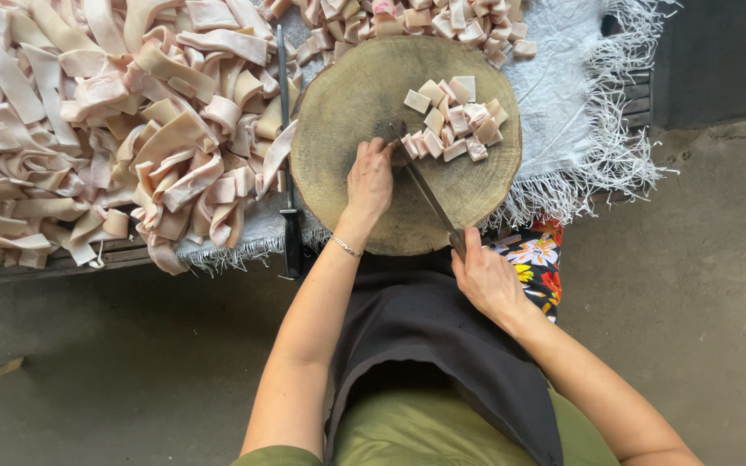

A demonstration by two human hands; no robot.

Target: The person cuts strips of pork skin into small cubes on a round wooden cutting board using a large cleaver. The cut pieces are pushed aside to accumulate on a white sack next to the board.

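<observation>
On the round chopping block (347, 103), both hands at work on pale strips.
Left hand (369, 179) presses fingers down together beside the knife (425, 192); right hand (483, 278) is clamped round its handle, cut squares (455, 121) piled just beyond the blade.

A round wood block (347, 103) sits on a cloth (563, 78). Small cut pieces (455, 121) lie on the right part of the block. The left hand (369, 181) rests on the block, just left of the knife (429, 198). The right hand (485, 276) is at the near edge. A big pile of strips (88, 121) lies left of the block. A long rod (287, 155) lies between them. More pieces (416, 17) lie behind the block.
</observation>
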